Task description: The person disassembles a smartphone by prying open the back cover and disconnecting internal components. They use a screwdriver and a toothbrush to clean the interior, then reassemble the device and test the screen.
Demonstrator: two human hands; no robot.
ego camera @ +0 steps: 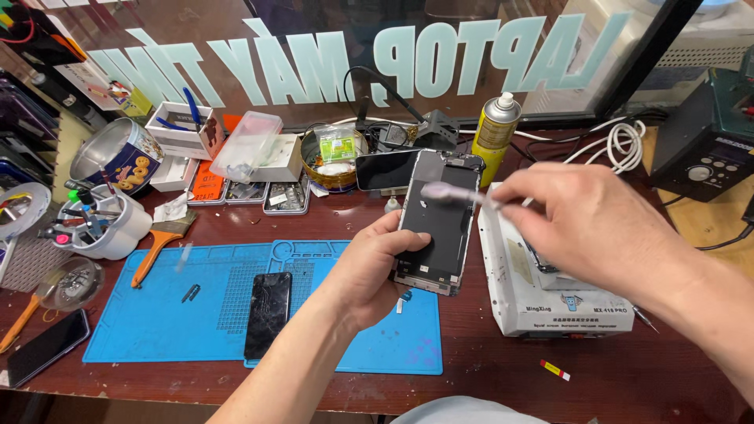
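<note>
My left hand (369, 271) holds a phone screen assembly (440, 224) upright by its lower left edge, its dark inner side facing me, above the blue work mat (157, 314). My right hand (585, 224) grips a thin brush-like tool (449, 193) whose pale, blurred tip lies against the upper part of the assembly. A cracked black phone (268, 314) lies flat on the mat below my left forearm.
A white heating machine (550, 290) stands right of the mat. A yellow spray can (495, 135), a black phone (385, 169), parts trays (259, 192), a round tin (330, 157), a tool cup (102, 224) and an orange-handled brush (157, 243) crowd the back and left. Another phone (45, 345) lies front left.
</note>
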